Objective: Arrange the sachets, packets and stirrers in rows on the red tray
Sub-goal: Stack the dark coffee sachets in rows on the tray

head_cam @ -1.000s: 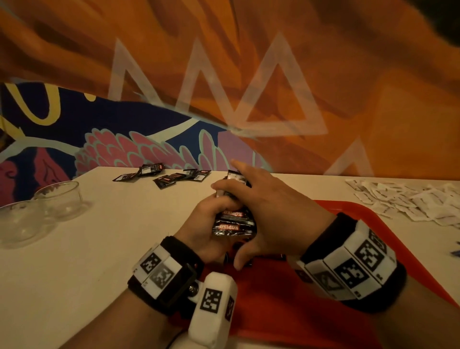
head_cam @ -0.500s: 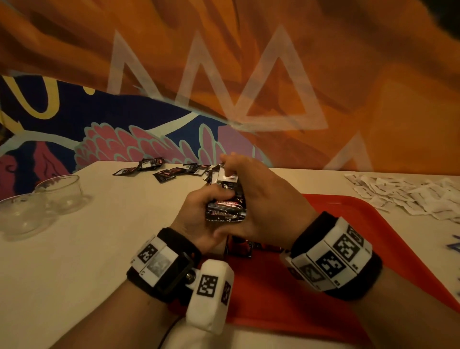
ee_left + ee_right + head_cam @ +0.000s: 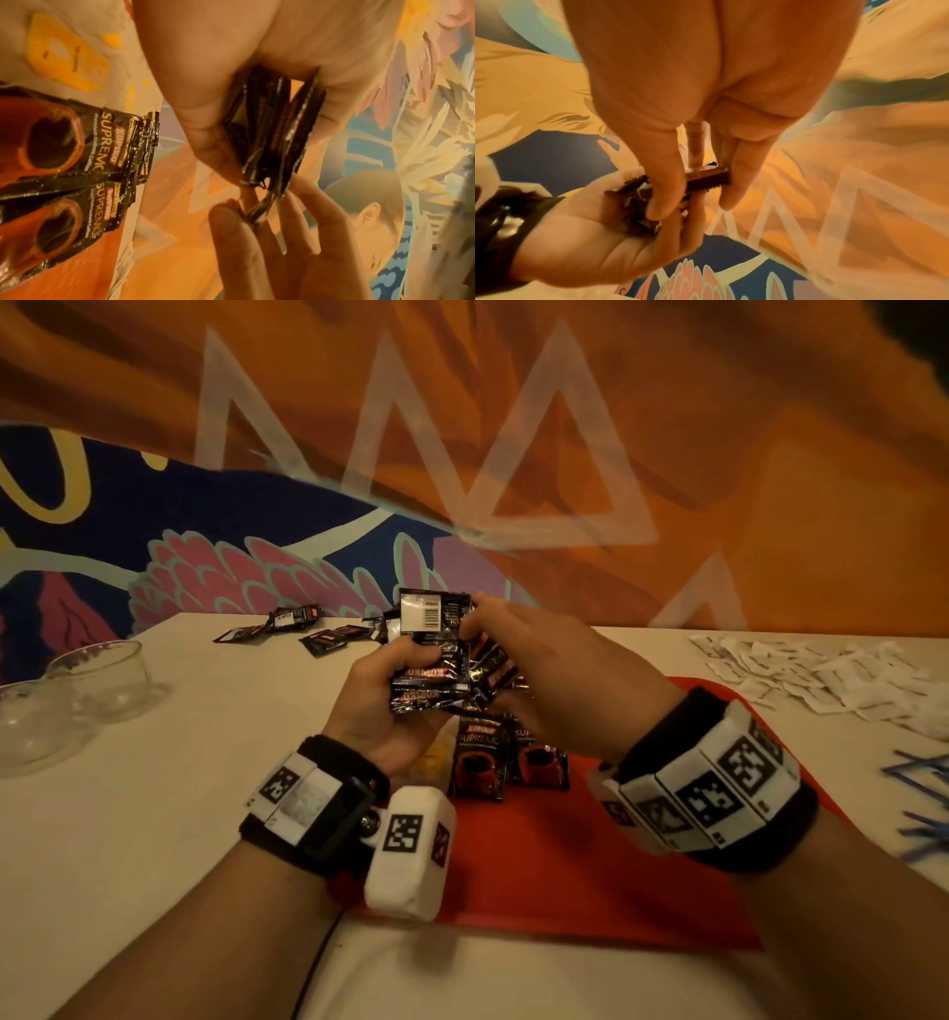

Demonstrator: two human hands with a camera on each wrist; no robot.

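My left hand [image 3: 395, 690] grips a stack of black coffee sachets [image 3: 434, 654] upright above the far left of the red tray [image 3: 590, 855]. My right hand [image 3: 518, 670] pinches one sachet from that stack between thumb and fingers [image 3: 664, 192]. In the left wrist view the stack [image 3: 272, 125] fans out edge-on below my palm, and the right hand [image 3: 270, 233] pinches its lower end. Two sachets [image 3: 480, 757] lie face up side by side on the tray under the hands [image 3: 59, 142]. More black sachets [image 3: 308, 629] lie scattered at the table's far edge.
Two clear glass bowls [image 3: 97, 680] stand at the left of the white table [image 3: 154, 814]. A pile of white packets [image 3: 821, 675] lies at the far right, and blue stirrers [image 3: 919, 793] at the right edge. A painted wall rises behind the table.
Both hands have lifted the sachet stack up from the tray. The stack has turned upright, showing a barcode back, and the right hand now pinches a single sachet.
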